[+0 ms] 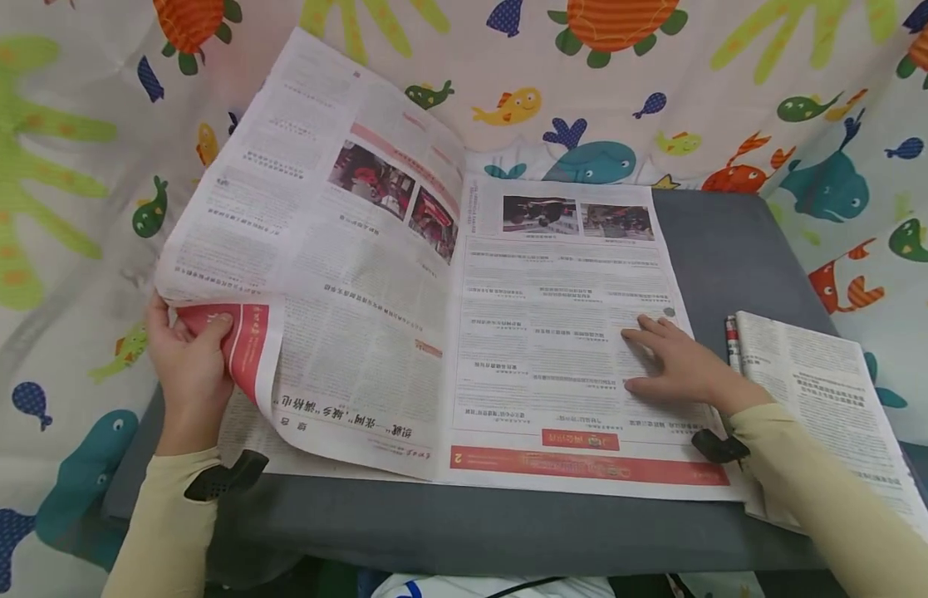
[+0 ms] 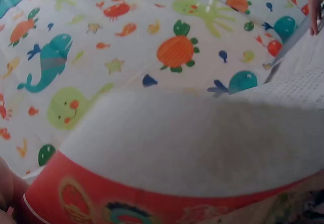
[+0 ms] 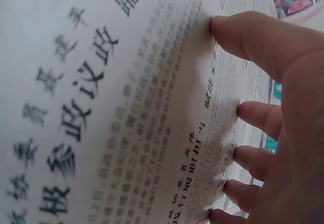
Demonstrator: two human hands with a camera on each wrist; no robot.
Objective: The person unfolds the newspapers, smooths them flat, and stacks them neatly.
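Note:
A large newspaper (image 1: 508,332) lies spread open, its print upside down in the head view. My left hand (image 1: 190,374) pinches the outer edge of its left page, thumb on top. That page is lifted and bowed, and a red-printed corner (image 1: 247,340) curls over near the thumb. In the left wrist view the raised sheet (image 2: 167,143) spans the lower half, with part of the hand at the bottom left. On the flat right page rests my right hand (image 1: 680,365), fingers spread. Its fingertips (image 3: 248,110) touch the print in the right wrist view.
Beneath the newspaper is a dark grey tabletop (image 1: 733,241). To the right lies a folded newspaper (image 1: 822,407), with a red-and-white stick-like item (image 1: 733,340) along its left edge. A cloth with sea-animal prints (image 1: 60,349) surrounds the table at the back and sides.

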